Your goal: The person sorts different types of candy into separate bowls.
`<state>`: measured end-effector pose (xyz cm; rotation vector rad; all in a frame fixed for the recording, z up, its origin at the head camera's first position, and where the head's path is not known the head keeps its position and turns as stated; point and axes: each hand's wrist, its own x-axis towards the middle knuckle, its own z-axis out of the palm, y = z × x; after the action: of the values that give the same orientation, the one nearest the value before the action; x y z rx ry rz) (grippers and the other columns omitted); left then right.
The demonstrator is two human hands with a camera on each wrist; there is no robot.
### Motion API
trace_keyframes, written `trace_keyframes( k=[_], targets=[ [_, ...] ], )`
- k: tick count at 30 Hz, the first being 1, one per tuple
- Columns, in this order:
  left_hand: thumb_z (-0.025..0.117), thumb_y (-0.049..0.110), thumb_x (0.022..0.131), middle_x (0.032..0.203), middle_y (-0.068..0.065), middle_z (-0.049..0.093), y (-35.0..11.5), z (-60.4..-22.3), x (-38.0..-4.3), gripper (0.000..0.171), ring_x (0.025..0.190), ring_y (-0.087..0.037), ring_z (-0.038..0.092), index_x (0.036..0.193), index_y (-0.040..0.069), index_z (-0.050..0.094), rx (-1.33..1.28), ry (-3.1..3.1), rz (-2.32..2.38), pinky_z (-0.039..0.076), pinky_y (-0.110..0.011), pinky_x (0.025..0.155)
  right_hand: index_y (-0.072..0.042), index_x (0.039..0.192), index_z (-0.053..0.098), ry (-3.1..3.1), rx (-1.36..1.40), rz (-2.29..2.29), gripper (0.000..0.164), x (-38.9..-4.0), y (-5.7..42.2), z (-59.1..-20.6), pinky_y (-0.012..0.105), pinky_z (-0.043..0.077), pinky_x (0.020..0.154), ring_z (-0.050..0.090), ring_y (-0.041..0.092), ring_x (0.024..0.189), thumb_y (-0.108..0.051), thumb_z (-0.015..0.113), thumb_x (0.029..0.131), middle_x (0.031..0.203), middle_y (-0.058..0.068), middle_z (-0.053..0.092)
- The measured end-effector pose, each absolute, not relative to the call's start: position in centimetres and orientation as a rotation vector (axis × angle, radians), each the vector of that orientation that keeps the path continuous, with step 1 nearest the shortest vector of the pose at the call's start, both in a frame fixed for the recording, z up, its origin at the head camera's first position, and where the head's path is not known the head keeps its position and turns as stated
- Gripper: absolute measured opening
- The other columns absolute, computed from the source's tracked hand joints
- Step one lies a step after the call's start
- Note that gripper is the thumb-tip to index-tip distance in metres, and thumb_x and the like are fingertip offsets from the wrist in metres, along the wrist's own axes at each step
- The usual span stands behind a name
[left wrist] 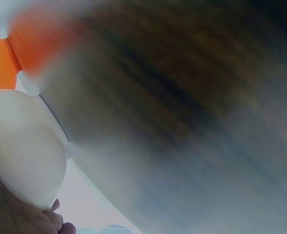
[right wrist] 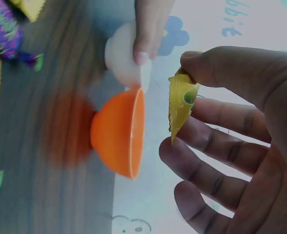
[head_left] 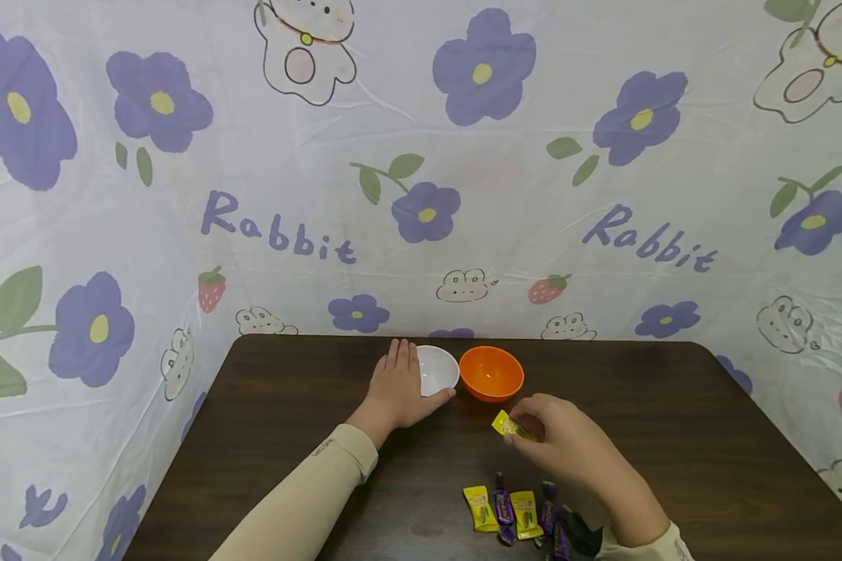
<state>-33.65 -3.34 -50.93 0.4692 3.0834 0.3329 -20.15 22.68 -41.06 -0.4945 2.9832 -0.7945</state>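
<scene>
My left hand (head_left: 401, 391) rests against the left side of a white bowl (head_left: 440, 371), fingers straight and thumb spread along the near side. An orange bowl (head_left: 491, 375) stands right beside it. Just in front of the orange bowl, my right hand (head_left: 567, 438) pinches a small yellow-wrapped candy (right wrist: 181, 101) between thumb and index finger; the other fingers spread loosely in the right wrist view. The left wrist view shows the outside of the white bowl (left wrist: 26, 146) against the palm, with fingertips beyond it.
Nearer on the dark wooden table (head_left: 267, 436) lie two yellow-wrapped candies, one of them a flat packet (head_left: 480, 509), and several purple-wrapped candies (head_left: 504, 510). Part of this group is hidden by the right wrist. A printed cloth (head_left: 421, 156) hangs behind the table.
</scene>
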Motion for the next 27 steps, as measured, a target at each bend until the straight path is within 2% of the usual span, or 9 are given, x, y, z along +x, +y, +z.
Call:
trace_keyframes(
  k=[6,16,22,27],
  targets=[
    [0.041,0.087,0.093,0.177,-0.022,0.018,-3.3,-51.2,-33.7,0.119,0.165,-0.041,0.015,0.168,-0.003,0.019,0.469,3.1,0.338,0.02,-0.055,0.134,-0.016,0.102,0.077,2.991,-0.531,-0.856,0.014,-22.1,21.4,-41.0,0.029,0.054,0.074,0.059,0.014,0.081,-0.026,0.083,0.093,0.09,-0.004,0.066],
    [0.039,0.086,0.094,0.177,-0.024,0.018,-3.4,-51.1,-33.6,0.118,0.165,-0.042,0.014,0.167,-0.004,0.019,0.491,3.104,0.346,0.021,-0.056,0.134,-0.01,0.107,0.078,2.924,-0.567,-1.016,0.02,-26.4,19.0,-41.8,0.031,0.054,0.068,0.062,0.019,0.078,-0.025,0.08,0.095,0.089,0.001,0.069],
    [0.04,0.086,0.095,0.176,-0.024,0.019,-3.6,-51.0,-33.6,0.118,0.165,-0.042,0.014,0.167,-0.005,0.02,0.502,3.115,0.337,0.023,-0.056,0.133,-0.006,0.108,0.078,2.982,-0.559,-1.032,0.023,-28.6,17.3,-42.4,0.033,0.056,0.073,0.062,0.018,0.081,-0.023,0.081,0.094,0.096,0.005,0.071],
    [0.035,0.09,0.093,0.177,-0.023,0.013,-3.5,-51.5,-33.9,0.121,0.166,-0.041,0.009,0.168,-0.004,0.015,0.504,3.083,0.361,0.02,-0.057,0.133,-0.005,0.112,0.076,3.013,-0.493,-1.034,0.027,-29.7,16.3,-42.7,0.038,0.059,0.078,0.064,0.019,0.083,-0.026,0.08,0.094,0.099,0.008,0.073]
  ],
)
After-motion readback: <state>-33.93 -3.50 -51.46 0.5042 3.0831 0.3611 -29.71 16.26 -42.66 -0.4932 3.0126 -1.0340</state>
